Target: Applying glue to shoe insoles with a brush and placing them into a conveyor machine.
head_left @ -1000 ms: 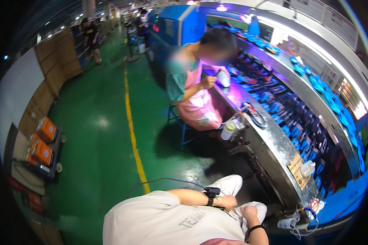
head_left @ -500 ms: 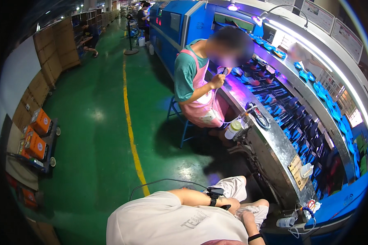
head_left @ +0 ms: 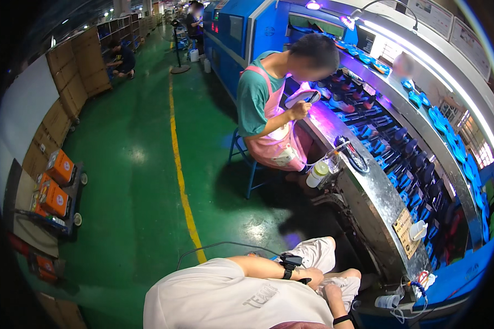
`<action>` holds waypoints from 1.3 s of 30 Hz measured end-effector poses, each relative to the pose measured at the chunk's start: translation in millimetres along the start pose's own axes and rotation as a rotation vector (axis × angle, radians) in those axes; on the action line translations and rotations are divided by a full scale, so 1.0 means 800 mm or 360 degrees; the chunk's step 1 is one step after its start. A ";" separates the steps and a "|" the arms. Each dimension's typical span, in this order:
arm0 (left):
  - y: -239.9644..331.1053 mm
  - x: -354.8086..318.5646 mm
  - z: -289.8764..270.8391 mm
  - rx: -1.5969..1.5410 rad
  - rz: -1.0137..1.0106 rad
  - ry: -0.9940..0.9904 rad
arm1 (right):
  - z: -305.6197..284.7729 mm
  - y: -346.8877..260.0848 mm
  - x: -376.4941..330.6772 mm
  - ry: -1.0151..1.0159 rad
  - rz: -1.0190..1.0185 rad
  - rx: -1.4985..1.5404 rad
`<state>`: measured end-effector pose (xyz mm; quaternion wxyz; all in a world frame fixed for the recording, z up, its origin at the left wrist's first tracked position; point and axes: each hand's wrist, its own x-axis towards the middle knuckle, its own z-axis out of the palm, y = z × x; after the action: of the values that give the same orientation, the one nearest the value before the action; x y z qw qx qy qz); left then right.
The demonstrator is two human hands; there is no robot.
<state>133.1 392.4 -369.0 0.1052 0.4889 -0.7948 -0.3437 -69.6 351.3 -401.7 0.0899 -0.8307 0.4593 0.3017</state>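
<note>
My left hand (head_left: 314,277) rests on my lap over pale shorts (head_left: 314,254), a dark strap and a small black device (head_left: 291,260) around its wrist. Close beside it, my right hand (head_left: 331,291) lies low against the shorts near the other thigh, a black band (head_left: 342,318) on that wrist. The fingers of both hands turn down into the cloth and are too small and hidden to read. No object shows in either hand. Neither hand touches the metal-edged workbench (head_left: 374,189) to my right.
Along the bench a co-worker in a pink apron (head_left: 274,104) sits on a blue stool (head_left: 251,175), holding a pale shoe part (head_left: 301,94) and a slim dark tool. Nearby stand a lidded bottle (head_left: 316,174) and a white cup (head_left: 417,230). Orange boxes (head_left: 55,197) ride a cart at left.
My hands stay on my lap; the view shifts slightly. The co-worker's hand has moved a little, and the pale shoe part now shows plainly. A far person at left has shifted posture.
</note>
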 end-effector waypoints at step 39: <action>0.007 0.085 0.056 0.0634 0.0193 0.0032 | -0.012 0.027 -0.007 -0.0105 -0.0148 0.0411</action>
<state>72.6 356.1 -410.6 0.0350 0.4547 -0.8740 -0.1679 -85.5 338.9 -387.9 0.2248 -0.8222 0.4521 0.2627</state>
